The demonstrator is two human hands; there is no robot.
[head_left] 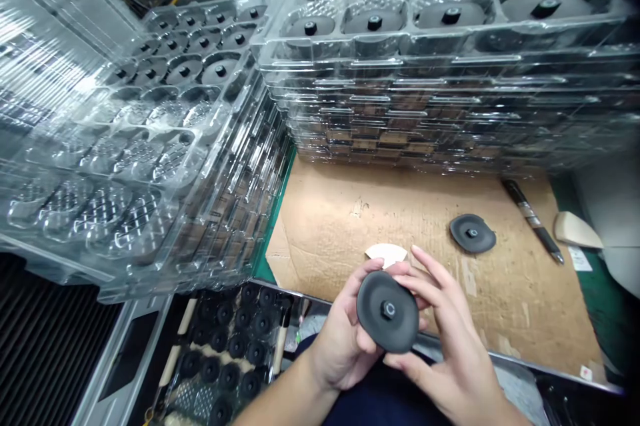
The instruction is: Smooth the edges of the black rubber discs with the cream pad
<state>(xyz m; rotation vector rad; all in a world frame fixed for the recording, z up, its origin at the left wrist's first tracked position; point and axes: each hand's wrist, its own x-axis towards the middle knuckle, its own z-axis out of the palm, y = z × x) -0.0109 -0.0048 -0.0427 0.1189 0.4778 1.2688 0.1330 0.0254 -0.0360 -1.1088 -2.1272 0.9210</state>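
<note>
A dark grey, dish-shaped disc (373, 331) with a small hex stud at its centre is held up near the front edge of the cardboard. My left hand (336, 339) grips it from the left and beneath, fingers partly hidden behind it. On its right side my right hand (453, 339) curves round, thumb at the lower rim and fingers at the upper rim. Just behind the hands lies a white fan-shaped piece (387, 253), partly covered by the fingers. A second grey disc (481, 237) rests on the cardboard to the right, stud upward.
A cardboard sheet (330, 213) covers the bench. Tall stacks of clear plastic trays (425, 46) stand behind and at the left (200, 139), some pockets holding discs. A black pen (533, 219) and a beige wedge (577, 231) lie at right. Below left, a tray of dark parts (227, 346) sits lower.
</note>
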